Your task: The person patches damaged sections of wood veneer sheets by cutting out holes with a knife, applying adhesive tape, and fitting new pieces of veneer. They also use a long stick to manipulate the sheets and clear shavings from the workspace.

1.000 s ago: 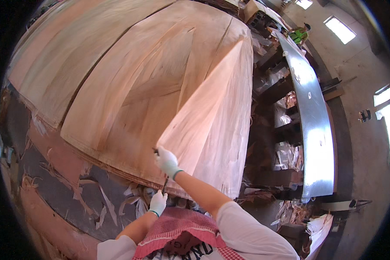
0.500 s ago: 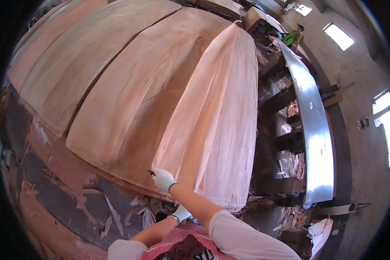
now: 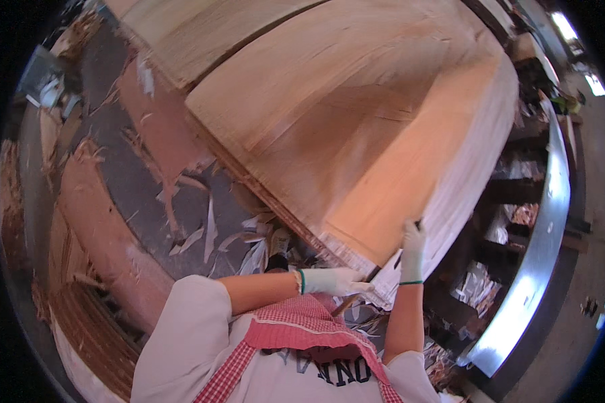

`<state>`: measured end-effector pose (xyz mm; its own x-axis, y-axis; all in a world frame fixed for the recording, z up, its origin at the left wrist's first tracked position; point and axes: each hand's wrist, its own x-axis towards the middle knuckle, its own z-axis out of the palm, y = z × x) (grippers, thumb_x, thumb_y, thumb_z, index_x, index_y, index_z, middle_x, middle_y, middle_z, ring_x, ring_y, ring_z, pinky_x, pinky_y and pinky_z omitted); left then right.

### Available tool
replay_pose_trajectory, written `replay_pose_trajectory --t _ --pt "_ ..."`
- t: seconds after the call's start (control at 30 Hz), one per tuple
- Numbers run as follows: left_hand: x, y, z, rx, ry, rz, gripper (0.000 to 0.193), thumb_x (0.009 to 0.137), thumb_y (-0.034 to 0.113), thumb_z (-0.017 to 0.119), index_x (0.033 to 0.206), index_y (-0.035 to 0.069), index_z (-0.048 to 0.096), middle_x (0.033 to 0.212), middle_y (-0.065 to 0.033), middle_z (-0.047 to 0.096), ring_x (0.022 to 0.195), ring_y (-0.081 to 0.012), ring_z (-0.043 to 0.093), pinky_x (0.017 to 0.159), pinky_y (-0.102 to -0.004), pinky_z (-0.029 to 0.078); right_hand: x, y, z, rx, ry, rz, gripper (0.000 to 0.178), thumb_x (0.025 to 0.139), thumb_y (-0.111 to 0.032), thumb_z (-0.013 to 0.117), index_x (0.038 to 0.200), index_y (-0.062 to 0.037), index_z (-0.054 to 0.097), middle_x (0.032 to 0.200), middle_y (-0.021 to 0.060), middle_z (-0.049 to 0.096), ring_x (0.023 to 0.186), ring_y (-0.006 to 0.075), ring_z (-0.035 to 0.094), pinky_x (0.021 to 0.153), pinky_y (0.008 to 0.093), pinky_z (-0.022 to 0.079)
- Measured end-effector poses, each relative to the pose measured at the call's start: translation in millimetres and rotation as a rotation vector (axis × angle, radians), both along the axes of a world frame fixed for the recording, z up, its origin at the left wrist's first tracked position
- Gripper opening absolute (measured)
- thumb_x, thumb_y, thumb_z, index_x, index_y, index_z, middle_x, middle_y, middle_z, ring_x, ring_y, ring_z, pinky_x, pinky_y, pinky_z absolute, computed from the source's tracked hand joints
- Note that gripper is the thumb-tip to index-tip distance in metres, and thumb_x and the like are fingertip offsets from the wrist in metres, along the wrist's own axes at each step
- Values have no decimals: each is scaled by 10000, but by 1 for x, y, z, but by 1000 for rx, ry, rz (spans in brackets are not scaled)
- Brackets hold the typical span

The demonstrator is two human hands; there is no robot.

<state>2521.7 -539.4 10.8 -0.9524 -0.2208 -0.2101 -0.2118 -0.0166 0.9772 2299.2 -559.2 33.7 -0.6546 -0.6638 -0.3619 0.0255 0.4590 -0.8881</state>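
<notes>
A big stack of thin pale wood veneer sheets (image 3: pixel 356 114) fills the middle of the view. My right hand (image 3: pixel 413 245), in a white glove, reaches up and pinches the near right edge of the top veneer sheet (image 3: pixel 410 174), which lies slightly raised over the stack. My left hand (image 3: pixel 333 282), also gloved, is at the stack's near corner, its fingers closed around a thin brown stick (image 3: pixel 348 305) that pokes out below the hand. My red checked cloth and white shirt fill the lower edge.
Torn veneer strips (image 3: pixel 208 235) litter the dark floor to the left. Another veneer stack (image 3: pixel 202 27) lies further back. A long curved metal rail (image 3: pixel 544 255) and dark racking (image 3: pixel 511 201) run along the right side. Brown stacked sheets (image 3: pixel 87 316) sit at lower left.
The top sheet, held up steeply before, has come down almost flat onto the stack. My right hand has shifted right along its edge, and my left hand has come up to the stack's corner.
</notes>
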Motion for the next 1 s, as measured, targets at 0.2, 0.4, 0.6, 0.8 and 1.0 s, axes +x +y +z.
replay_pose_trajectory --t 0.2,0.4,0.6,0.8,1.0 --pt "110 -126 -42 -527 -373 882 234 884 292 588 941 67 615 915 -185 628 849 -389 605 760 -472 483 -1 10 15 -169 -48 -151 158 875 -131 571 936 1 633 871 9 599 791 119 537 727 280 447" --pt "147 -249 -167 -1249 -661 1093 301 773 242 705 1012 92 602 1044 -105 614 1011 -293 586 882 -436 465 -27 28 -14 -33 -60 -134 251 878 -120 565 1052 53 611 985 64 634 876 157 588 816 292 474" --pt "149 -277 -194 -1267 -751 1123 227 789 237 678 955 95 616 959 -99 635 916 -284 616 808 -428 485 -35 37 -11 -13 -60 -145 275 870 -109 570 1087 57 592 1016 89 639 896 175 609 824 311 495" --pt "159 -298 -171 -1443 -756 1147 129 839 168 584 718 124 595 652 -69 592 641 -278 612 651 -425 493 -31 35 -25 -24 63 -182 151 866 -106 566 954 8 615 871 14 608 763 118 566 689 279 465" --pt "172 -334 -23 -1444 -561 1127 182 955 272 531 886 108 566 721 -100 625 734 -300 633 701 -442 483 -8 17 -1 -28 306 -241 158 833 -104 573 684 -59 549 617 -77 446 562 47 388 494 270 292"
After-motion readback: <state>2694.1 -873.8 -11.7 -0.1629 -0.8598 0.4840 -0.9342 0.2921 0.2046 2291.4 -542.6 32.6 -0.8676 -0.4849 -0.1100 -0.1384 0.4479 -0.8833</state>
